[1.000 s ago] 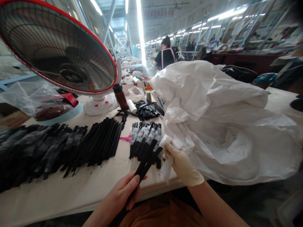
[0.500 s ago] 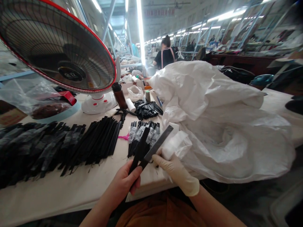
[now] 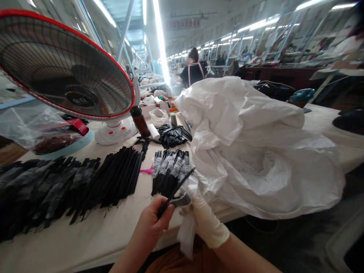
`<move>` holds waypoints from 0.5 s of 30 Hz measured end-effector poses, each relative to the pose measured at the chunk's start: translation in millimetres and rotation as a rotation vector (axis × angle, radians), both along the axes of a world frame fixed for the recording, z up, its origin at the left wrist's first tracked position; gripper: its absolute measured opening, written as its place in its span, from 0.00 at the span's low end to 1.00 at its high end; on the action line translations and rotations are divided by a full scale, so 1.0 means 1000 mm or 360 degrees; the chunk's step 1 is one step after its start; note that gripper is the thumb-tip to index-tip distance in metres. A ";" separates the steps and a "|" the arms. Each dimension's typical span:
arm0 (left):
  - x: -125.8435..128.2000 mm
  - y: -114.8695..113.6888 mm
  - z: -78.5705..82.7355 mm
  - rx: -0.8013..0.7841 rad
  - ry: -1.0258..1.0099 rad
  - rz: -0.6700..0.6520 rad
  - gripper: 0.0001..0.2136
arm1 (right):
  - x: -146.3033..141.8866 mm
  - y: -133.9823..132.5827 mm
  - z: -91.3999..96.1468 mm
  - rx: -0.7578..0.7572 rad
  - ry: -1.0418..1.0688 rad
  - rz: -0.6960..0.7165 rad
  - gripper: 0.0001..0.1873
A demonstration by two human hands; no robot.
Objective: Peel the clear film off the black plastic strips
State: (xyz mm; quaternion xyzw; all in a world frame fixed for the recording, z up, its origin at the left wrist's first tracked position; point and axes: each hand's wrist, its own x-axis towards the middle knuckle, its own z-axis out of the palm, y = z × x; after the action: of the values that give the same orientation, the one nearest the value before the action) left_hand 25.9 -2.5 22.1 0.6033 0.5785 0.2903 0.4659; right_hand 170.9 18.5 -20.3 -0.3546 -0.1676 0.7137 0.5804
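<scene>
Fluorescent tubes (image 3: 161, 41) streak the top of a long workroom, above a pale, smooth-topped table (image 3: 122, 227) that crosses the lower frame. At lower centre, a bare left hand (image 3: 153, 220) pinches a flat, matte black strip (image 3: 180, 184) between thumb and fingers, its free end slanting toward the middle of the frame. Beside it, a right hand (image 3: 207, 222) in a thin, wrinkled, cream glove closes around a limp white wrap (image 3: 187, 233), its fingertips partly hidden, with a greyish strip (image 3: 184, 199) curling between the two hands. Just beyond lie short black bundles (image 3: 167, 170) banded in crinkled clear film; loose straight strips (image 3: 116, 176) fan out left of centre, and more film-wrapped bundles (image 3: 36, 189) fill the left edge. A creased, billowing white sack (image 3: 256, 151) covers much of the table at right. A red-rimmed wire-grille fan (image 3: 71, 76) blocks the upper left, near a brown bottle (image 3: 140, 121) and a white roll (image 3: 154, 131). A person (image 3: 195, 72) in black appears at upper centre.
</scene>
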 end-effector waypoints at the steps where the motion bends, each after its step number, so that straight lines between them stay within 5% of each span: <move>1: -0.002 0.001 0.000 -0.0009 0.0057 -0.0040 0.11 | 0.006 0.002 0.001 0.0022 0.0040 -0.0086 0.20; 5: -0.003 0.001 0.002 -0.0045 0.0190 -0.0006 0.11 | 0.029 0.015 0.011 0.0171 -0.0159 -0.0361 0.15; 8: 0.013 -0.003 0.002 0.0057 0.0216 0.0059 0.11 | 0.014 0.010 0.006 0.0119 -0.0471 -0.0512 0.13; 12: 0.030 -0.005 0.002 0.0196 0.0242 -0.0047 0.09 | -0.014 -0.004 -0.010 0.0084 -0.0338 -0.0410 0.16; 15: 0.025 -0.004 0.002 0.0174 0.0313 -0.0129 0.07 | -0.002 -0.003 -0.011 0.0091 -0.0178 -0.0367 0.16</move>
State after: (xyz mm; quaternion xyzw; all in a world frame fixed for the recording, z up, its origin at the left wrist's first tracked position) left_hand 51.2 -6.2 24.5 0.6762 0.5799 0.2417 0.3847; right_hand 168.5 15.5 -31.1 -0.3941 -0.1782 0.6162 0.6582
